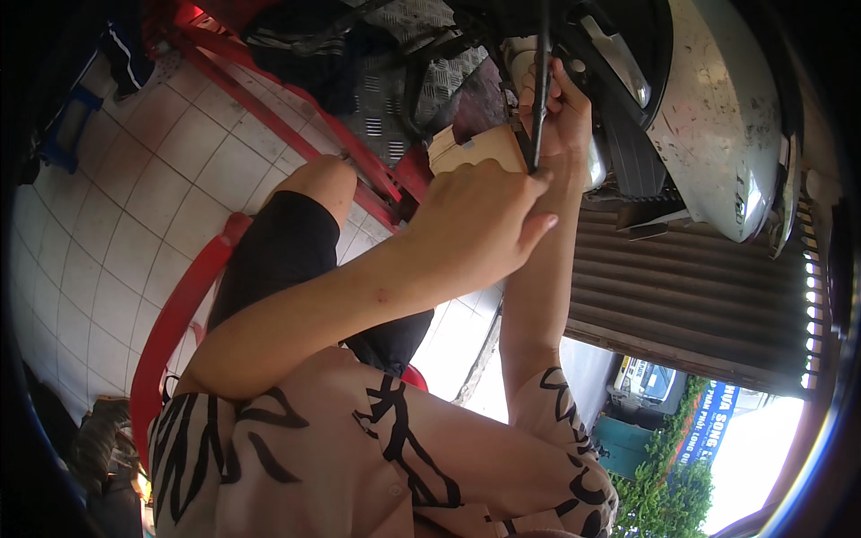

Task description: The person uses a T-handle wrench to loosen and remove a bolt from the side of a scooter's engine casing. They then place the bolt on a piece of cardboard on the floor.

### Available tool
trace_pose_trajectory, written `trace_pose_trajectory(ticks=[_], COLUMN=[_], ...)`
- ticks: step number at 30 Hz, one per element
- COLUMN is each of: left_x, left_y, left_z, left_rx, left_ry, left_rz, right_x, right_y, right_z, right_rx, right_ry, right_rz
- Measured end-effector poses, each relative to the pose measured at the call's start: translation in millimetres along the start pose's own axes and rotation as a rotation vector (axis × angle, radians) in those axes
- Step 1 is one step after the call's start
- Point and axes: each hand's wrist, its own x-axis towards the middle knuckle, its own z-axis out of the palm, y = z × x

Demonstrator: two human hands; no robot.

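Where clamped in left grip [489, 218], find lower end of dark rod [542, 90]; trace upward past curled right grip [567, 115], unclear whether clamped.

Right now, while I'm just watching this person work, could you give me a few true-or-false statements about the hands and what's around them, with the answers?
1. The left hand holds a long dark rod. True.
2. The right hand rests on the bent knee. False: it is raised beyond the left hand, its fingers close by the rod.
3. The floor has pale tiles. True.
4. The curved panel at the upper right is bright green. False: it is silver-grey.
5. The person wears black shorts. True.
6. The long slanting metal frame on the floor is white. False: it is red.
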Motion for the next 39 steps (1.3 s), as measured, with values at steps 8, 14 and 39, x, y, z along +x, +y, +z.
trace_pose_trajectory(ticks=[8, 14, 39], left_x=[29, 12, 13], left_y=[-10, 11, 2], left_z=[-31, -7, -13], left_rx=[-0.150, 0.057, 0.141], left_ry=[0.258, -0.202, 0.007], left_rz=[0.069, -0.091, 0.035], right_x=[5, 8, 16], right_y=[12, -1, -11], right_z=[7, -7, -21], right_rx=[-0.110, 0.039, -0.024], right_ry=[0.200, -0.015, 0.016], right_rz=[-0.080, -0.050, -0.022])
